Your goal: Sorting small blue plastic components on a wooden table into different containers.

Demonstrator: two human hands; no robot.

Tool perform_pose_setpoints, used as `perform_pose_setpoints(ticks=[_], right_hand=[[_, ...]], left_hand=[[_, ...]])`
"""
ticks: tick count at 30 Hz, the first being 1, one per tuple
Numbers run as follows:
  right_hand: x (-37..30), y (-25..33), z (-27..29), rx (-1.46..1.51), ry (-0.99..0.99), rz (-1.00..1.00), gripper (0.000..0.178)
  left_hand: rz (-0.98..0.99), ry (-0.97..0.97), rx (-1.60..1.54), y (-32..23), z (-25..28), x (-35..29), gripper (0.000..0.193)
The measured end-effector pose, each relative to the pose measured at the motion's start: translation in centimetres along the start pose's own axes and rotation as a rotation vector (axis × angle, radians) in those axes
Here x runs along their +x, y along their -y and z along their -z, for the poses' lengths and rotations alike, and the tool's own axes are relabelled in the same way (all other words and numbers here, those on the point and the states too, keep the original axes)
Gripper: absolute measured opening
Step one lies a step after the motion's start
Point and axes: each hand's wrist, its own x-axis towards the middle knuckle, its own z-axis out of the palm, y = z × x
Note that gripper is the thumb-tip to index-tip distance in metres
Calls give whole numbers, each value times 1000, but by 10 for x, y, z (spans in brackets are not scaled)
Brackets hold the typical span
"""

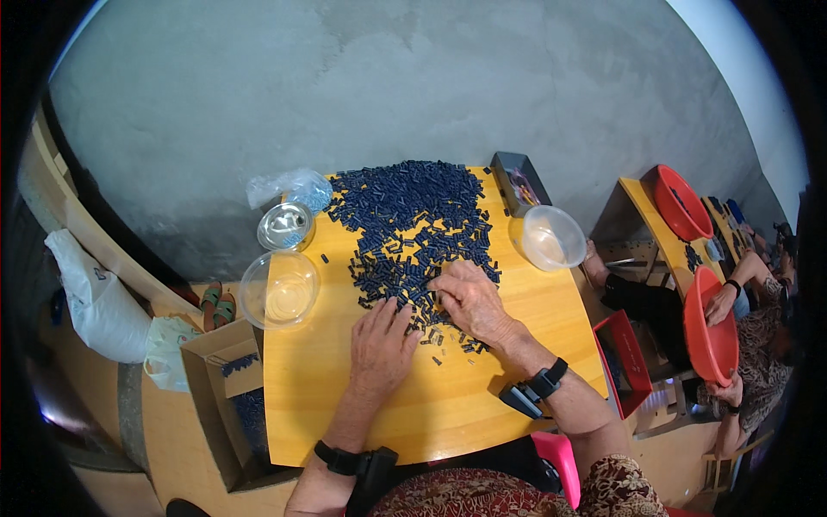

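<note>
A big heap of small dark blue plastic pieces [405, 220] covers the far middle of a yellow wooden table [482, 405]. My left hand [381, 345] lies palm down at the near edge of the heap, fingers spread over a few loose pieces. My right hand [469, 299] rests on the pieces just to the right, fingers curled and pointing left; whether it grips any piece is hidden. Both wrists wear black bands.
A clear plastic bowl [279, 289], a metal bowl [285, 226] and a plastic bag [293, 185] stand at the table's left. A clear tub [552, 237] and grey tray [519, 182] sit right. A cardboard box [226, 388] stands left below. Another person holds a red basin [711, 332].
</note>
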Motion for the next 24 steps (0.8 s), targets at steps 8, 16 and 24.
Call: perform_pose_setpoints(ticks=[8,16,24], right_hand=[[10,-8,-10,-77,205,37,12],[9,-12,-11,-77,194,24,13],[13,-10,-10,-119,262,-107,15]], left_hand=[[15,-32,-49,-1,1,-1,38],[19,-46,-71,-3,4,1,37],[21,-42,-74,-2,2,0,35]])
